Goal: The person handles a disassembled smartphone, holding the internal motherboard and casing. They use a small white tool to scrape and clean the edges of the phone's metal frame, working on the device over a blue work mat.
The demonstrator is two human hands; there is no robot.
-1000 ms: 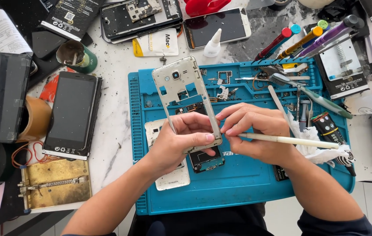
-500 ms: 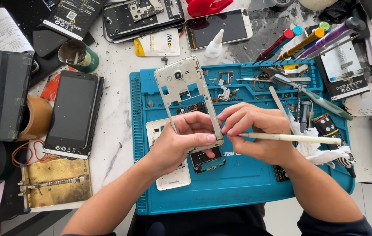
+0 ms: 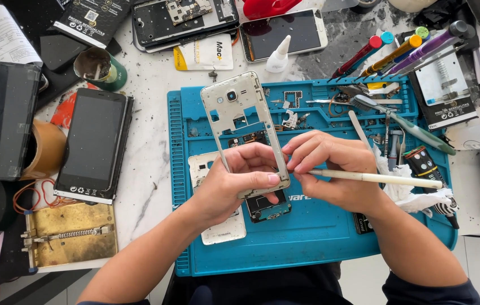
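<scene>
left hand (image 3: 234, 183) is clamping the phone frame (image 3: 242, 127) over the blue mat (image 3: 307, 243); right hand (image 3: 330, 169), at 3 o'clock, is pinching a white stick (image 3: 386, 179), best worked gently along the frame's edge.

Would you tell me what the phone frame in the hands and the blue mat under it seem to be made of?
Phone frame: probably painted plastic or light metal, judging by its pale champagne satin sheen and thin, stiff rails. Blue mat: likely silicone rubber, given its matte surface and moulded ridges and compartments.

Matt blue rubbery mat (image 3: 307, 248), metallic phone frame (image 3: 239, 107).
</scene>
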